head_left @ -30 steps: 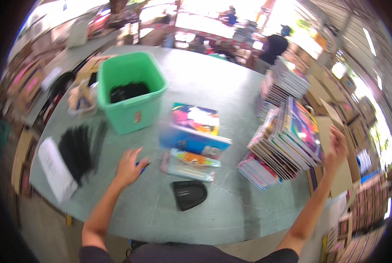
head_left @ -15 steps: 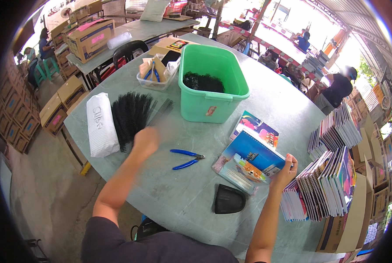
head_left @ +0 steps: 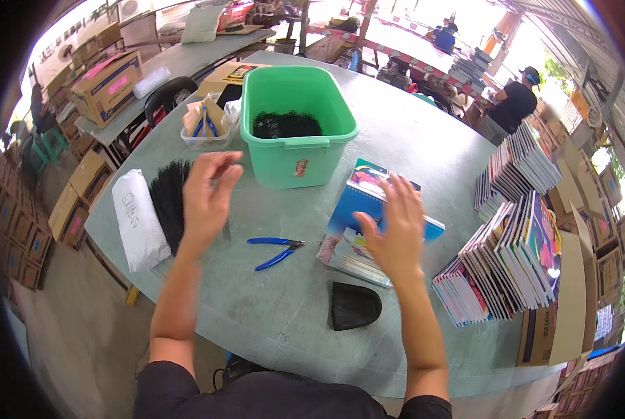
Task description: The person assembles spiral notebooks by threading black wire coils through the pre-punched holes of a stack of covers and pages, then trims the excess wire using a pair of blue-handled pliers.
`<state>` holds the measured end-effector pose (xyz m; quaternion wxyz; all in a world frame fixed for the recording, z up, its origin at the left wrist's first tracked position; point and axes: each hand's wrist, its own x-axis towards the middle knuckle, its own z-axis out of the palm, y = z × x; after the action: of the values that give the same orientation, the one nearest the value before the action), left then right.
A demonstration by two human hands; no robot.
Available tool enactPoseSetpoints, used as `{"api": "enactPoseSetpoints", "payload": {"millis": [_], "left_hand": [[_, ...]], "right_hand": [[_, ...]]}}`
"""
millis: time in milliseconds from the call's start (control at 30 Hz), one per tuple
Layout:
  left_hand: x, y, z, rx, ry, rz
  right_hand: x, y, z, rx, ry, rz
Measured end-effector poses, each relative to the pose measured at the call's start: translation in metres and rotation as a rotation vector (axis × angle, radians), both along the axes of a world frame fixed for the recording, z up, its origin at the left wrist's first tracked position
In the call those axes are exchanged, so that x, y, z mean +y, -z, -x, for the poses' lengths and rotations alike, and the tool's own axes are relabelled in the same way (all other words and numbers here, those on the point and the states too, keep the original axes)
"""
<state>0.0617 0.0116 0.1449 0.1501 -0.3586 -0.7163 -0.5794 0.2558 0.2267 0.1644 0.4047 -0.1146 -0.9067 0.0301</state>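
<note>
My left hand (head_left: 211, 199) is raised over the table beside a bundle of black plastic spiral coils (head_left: 169, 199). Its fingers are curved, the thumb stands apart, and nothing shows between them. My right hand (head_left: 395, 234), fingers spread, is over a blue-covered spiral notebook (head_left: 361, 206) and partly hides it; whether it touches the cover I cannot tell. Under that notebook lie others with colourful covers (head_left: 351, 258). Blue-handled cutting pliers (head_left: 274, 253) lie with their handles parted between my hands. Nearer me is a black, rounded flat piece (head_left: 354, 306).
A green tub (head_left: 298, 164) holding black coils stands at the table's far side, beside a clear box (head_left: 208, 140) with blue-handled pliers. A white wrapped roll (head_left: 139, 220) lies left. Stacked notebooks (head_left: 497, 258) and an open carton (head_left: 571, 300) stand right. A person (head_left: 515, 101) stands beyond.
My right hand has let go of the blue notebook's edge and spread over it; the notebook lies lower. My left hand has risen from the coils. The whole view has shifted.
</note>
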Motion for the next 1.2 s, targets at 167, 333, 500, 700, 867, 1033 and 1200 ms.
{"api": "enactPoseSetpoints", "payload": {"millis": [167,333,500,700,867,1033,1200], "left_hand": [[0.062,0.002,-0.046,-0.153,0.357,0.198],[0.074,0.016,-0.057,-0.199,0.414,0.213],[0.087,0.015,-0.072,0.0,0.31,0.226],[0.09,0.023,-0.071,0.065,0.217,0.323],[0.094,0.02,-0.067,0.184,0.233,0.157],[0.073,-0.001,-0.028,-0.035,0.429,0.577],[0.071,-0.012,-0.023,-0.156,0.495,0.746]], "right_hand": [[0.019,0.012,0.032,-0.321,0.021,0.342],[0.004,0.019,0.032,-0.247,0.014,0.194],[0.002,0.025,0.035,-0.248,0.071,0.147],[0.003,0.027,0.031,-0.194,-0.022,0.162],[0.005,0.028,0.026,-0.155,-0.109,0.143],[0.002,0.02,0.021,-0.219,-0.213,0.282],[0.005,0.023,0.03,-0.047,-0.162,0.309]]}}
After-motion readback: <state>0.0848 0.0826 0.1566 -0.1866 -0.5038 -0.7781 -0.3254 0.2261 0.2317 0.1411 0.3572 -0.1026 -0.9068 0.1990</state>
